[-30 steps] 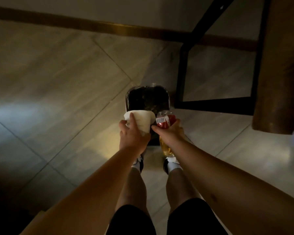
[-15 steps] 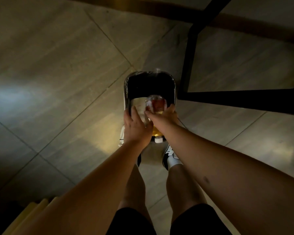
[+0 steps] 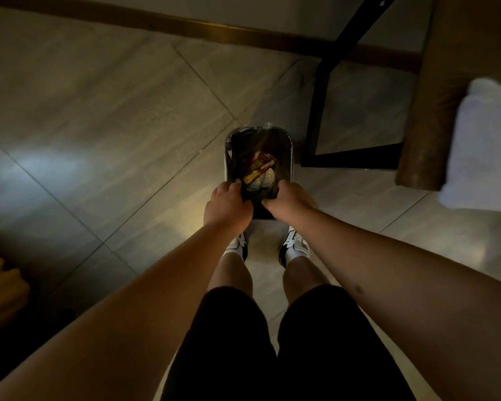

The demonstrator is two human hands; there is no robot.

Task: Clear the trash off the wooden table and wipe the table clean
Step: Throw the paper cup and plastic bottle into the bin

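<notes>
A small black-lined trash bin stands on the tiled floor just ahead of my feet. Inside it lie a bottle with a red label and amber liquid and a white cup. My left hand curls over the near left part of the bin's rim. On the near right part, my right hand grips the rim and the black liner. Neither hand holds any trash. The wooden table shows as a brown edge at the right.
A white cloth lies on the table at the right edge. A black metal frame stands on the floor beside the bin. A brown baseboard runs along the far wall. Yellow-brown furniture sits at the lower left.
The cup and the bottle have left my hands and now lie inside the bin. Both hands have dropped to the bin's near rim and closed on it.
</notes>
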